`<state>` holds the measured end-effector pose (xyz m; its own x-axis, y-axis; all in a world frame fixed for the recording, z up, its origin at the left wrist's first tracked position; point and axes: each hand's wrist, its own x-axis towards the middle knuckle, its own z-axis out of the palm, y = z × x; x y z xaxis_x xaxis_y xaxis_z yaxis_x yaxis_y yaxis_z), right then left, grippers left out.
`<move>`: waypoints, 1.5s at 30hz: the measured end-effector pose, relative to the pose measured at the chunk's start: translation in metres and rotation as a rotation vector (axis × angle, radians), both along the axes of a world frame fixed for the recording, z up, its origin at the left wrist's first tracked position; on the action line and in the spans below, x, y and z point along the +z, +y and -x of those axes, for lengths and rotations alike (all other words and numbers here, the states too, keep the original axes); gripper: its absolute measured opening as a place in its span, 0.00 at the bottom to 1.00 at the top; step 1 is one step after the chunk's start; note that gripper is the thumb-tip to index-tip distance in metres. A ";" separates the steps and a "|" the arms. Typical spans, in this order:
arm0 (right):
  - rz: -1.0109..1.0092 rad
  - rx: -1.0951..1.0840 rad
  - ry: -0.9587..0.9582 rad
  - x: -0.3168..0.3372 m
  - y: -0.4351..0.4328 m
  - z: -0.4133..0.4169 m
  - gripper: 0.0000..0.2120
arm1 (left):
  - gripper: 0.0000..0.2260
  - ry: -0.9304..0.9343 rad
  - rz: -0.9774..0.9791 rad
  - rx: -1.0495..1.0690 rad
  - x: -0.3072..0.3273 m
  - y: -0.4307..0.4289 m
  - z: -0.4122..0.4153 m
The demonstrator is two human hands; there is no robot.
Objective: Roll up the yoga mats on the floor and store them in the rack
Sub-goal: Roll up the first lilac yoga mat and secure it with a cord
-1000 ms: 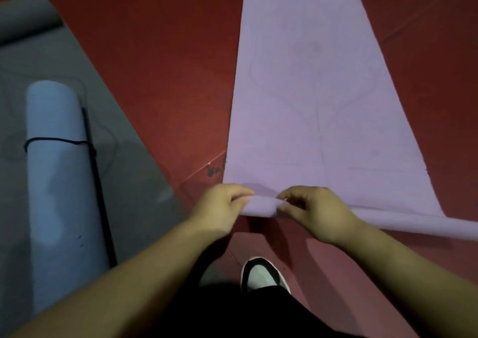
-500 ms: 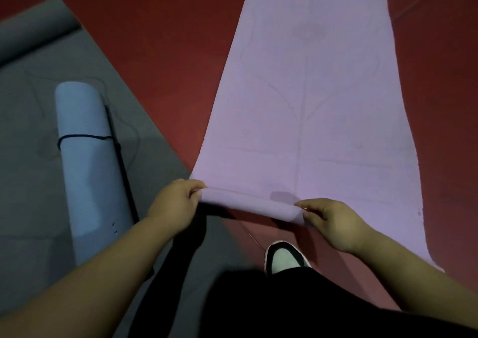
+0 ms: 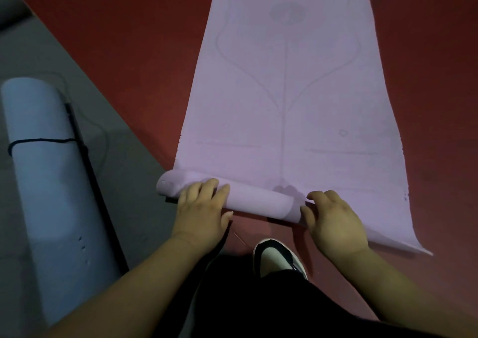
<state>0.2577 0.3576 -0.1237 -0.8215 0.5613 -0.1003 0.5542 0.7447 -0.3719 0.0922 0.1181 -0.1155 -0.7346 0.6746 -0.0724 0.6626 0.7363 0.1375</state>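
A purple yoga mat (image 3: 289, 84) lies flat on the red floor, stretching away from me. Its near end is curled into a short, uneven roll (image 3: 248, 195). My left hand (image 3: 201, 208) rests on top of the roll near its left end, fingers laid forward over it. My right hand (image 3: 333, 216) grips the roll further right, fingers curled over its near edge; the mat's right corner beyond that hand lies loose. A light blue mat (image 3: 49, 172), rolled up and tied with a black cord, lies to the left on a flat grey mat (image 3: 124, 162).
My shoe (image 3: 276, 257) and dark trouser leg sit just behind the roll, between my arms. Red floor (image 3: 124, 53) separates the grey and purple mats and continues to the right of the purple one. No rack is in view.
The roll at the purple mat's near end has grown thicker and moved forward. My left hand has shifted from gripping its end to lying on top; the view has turned left.
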 end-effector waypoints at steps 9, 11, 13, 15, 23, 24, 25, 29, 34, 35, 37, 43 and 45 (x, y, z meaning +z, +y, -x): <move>0.079 0.128 0.075 -0.022 0.006 -0.026 0.19 | 0.30 -0.141 0.256 -0.206 -0.019 0.006 0.012; 0.034 0.115 0.099 -0.025 0.008 -0.028 0.19 | 0.29 -0.168 0.306 -0.202 -0.023 0.008 0.009; -0.090 0.103 0.084 -0.025 0.012 -0.031 0.18 | 0.30 -0.179 0.316 -0.170 -0.025 0.008 0.006; -0.221 0.077 0.025 -0.025 0.015 -0.035 0.18 | 0.29 -0.182 0.321 -0.132 -0.027 0.009 0.003; -0.066 0.109 0.036 -0.057 0.026 -0.053 0.27 | 0.19 -0.071 0.190 -0.106 -0.037 0.016 -0.006; -0.051 0.113 0.035 -0.058 0.028 -0.054 0.28 | 0.18 -0.057 0.188 -0.107 -0.038 0.014 -0.006; -0.050 0.124 0.025 -0.058 0.030 -0.055 0.27 | 0.18 -0.052 0.192 -0.115 -0.038 0.012 -0.006; -0.099 0.168 0.011 -0.059 0.031 -0.056 0.25 | 0.22 -0.062 0.225 -0.137 -0.038 0.003 -0.009; -0.138 0.176 0.057 -0.058 0.031 -0.058 0.22 | 0.16 -0.038 0.217 -0.113 -0.043 0.007 -0.011; -0.137 0.179 0.059 -0.058 0.032 -0.058 0.21 | 0.16 -0.033 0.216 -0.119 -0.043 0.007 -0.010; -0.129 0.198 0.051 -0.056 0.034 -0.056 0.21 | 0.14 -0.035 0.193 -0.139 -0.044 0.005 -0.008; -0.002 0.352 -0.030 -0.045 0.035 -0.057 0.22 | 0.18 -0.082 0.077 -0.230 -0.033 -0.025 0.001; 0.049 0.375 -0.066 -0.044 0.033 -0.061 0.23 | 0.20 -0.142 0.078 -0.244 -0.033 -0.036 -0.001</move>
<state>0.3185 0.3902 -0.1678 -0.9596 0.2164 -0.1796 0.2710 0.8823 -0.3849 0.0936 0.0818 -0.1488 -0.5302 0.8185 -0.2212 0.7995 0.5695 0.1910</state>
